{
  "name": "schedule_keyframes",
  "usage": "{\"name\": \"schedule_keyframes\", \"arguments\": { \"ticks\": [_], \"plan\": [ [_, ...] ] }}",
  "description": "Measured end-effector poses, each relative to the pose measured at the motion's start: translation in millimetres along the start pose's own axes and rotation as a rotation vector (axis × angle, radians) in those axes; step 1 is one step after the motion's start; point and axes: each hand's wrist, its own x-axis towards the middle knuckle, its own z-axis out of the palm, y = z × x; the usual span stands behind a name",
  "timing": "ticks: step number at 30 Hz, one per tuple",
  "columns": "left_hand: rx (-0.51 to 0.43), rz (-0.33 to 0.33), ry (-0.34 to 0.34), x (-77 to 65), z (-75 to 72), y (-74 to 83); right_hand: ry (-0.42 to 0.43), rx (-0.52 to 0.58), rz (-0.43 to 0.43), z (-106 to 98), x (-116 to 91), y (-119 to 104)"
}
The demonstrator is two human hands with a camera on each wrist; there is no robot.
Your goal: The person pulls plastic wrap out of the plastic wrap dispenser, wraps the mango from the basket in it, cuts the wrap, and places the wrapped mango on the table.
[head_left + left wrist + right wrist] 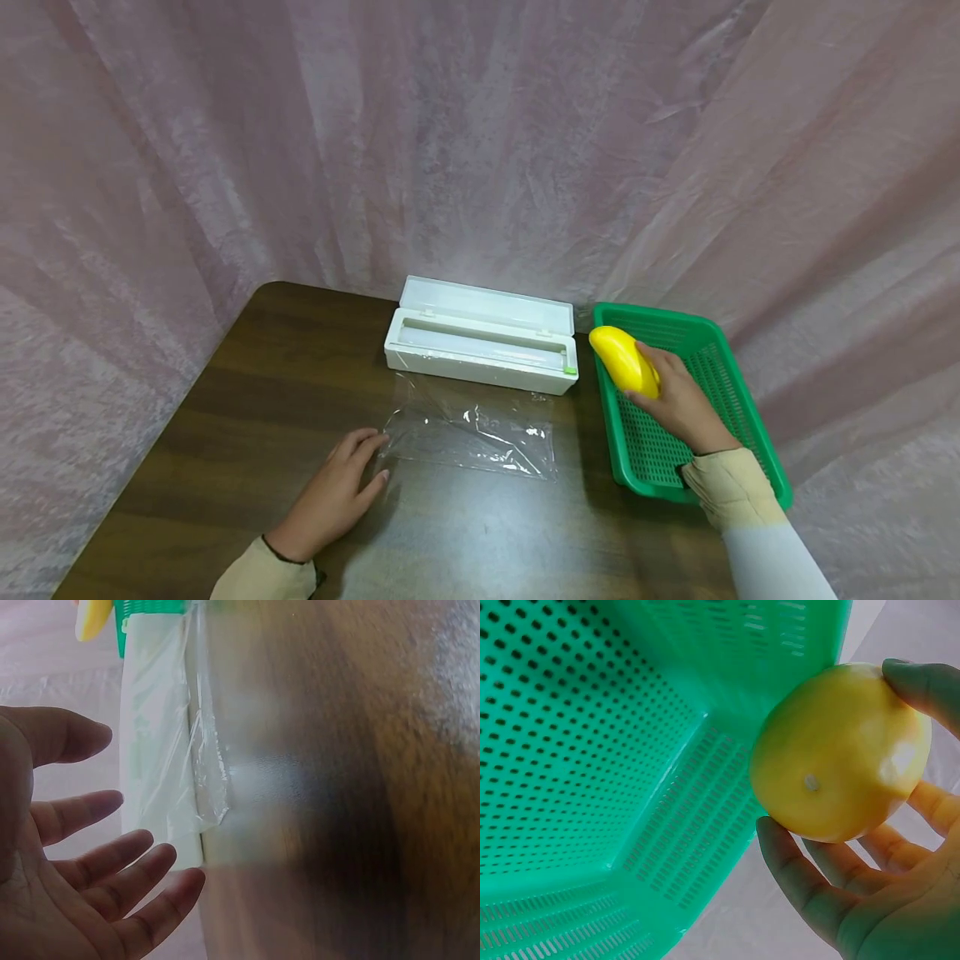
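Note:
A smooth yellow mango (pixel 624 362) is gripped in my right hand (pixel 678 404), over the left rim of the green basket (pixel 731 367). In the right wrist view, the thumb and fingers hold the mango (pixel 832 757) around its sides, with its stem spot facing the camera. My left hand (pixel 337 492) has its fingers spread and holds nothing, its fingertips by the left edge of a clear plastic film (pixel 472 437). The film comes out of the front of a white wrap dispenser (pixel 480 371), whose lid (pixel 487 302) stands raised with a roll inside.
The dispenser sits near the back edge of the brown wooden table (pixel 300 375), left of the basket. A small light-green piece (pixel 571 371) is at its right front corner. A pink curtain (pixel 465 150) hangs close behind the table and along its sides.

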Motion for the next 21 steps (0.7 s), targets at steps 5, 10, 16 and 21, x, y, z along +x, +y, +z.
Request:
{"name": "schedule_keyframes", "arguments": {
  "ticks": [5,10,16,21],
  "plan": [
    [-0.004,-0.003,-0.002,1.6,-1.6,1.8,0.007,0.007,-0.033,1,-1,-11],
    [-0.006,0.012,0.020,3.1,-2.1,2.0,0.023,0.006,-0.091,2,-1,-27],
    [-0.001,0.019,0.026,3.4,-1.8,3.0,0.019,0.034,-0.146,6,-7,-49],
    [-0.006,0.030,0.024,2.9,1.1,3.8,0.017,0.035,-0.207,12,-9,-65]
  ]
}}
